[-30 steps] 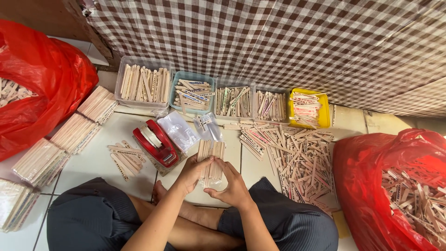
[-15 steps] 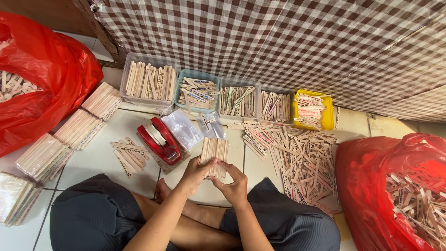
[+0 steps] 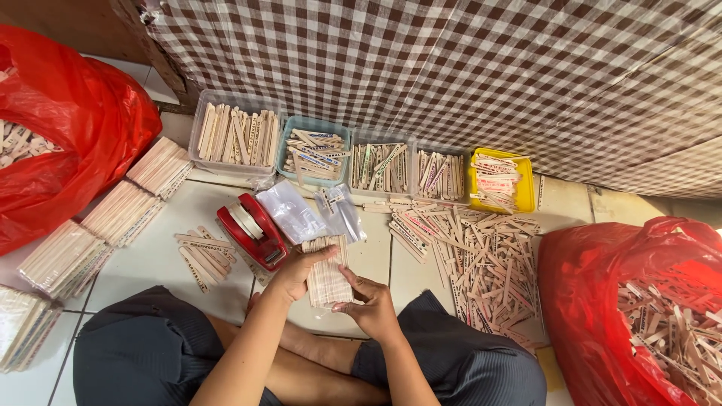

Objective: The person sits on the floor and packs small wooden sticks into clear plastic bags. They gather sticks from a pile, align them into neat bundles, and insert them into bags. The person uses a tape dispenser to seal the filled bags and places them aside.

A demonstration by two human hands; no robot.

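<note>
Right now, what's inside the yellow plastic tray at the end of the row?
The yellow plastic tray holds flat wooden sticks with coloured print, piled loosely. The sticks cover most of its bottom; the lower layers can't be seen.

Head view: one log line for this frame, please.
left hand: gripping stick bundle | right hand: gripping same bundle | red tape dispenser: on floor beside left hand | loose sticks: right of bundle

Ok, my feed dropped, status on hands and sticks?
Left hand and right hand both gripping stick bundle. Red tape dispenser just left of it. Loose sticks right.
</note>
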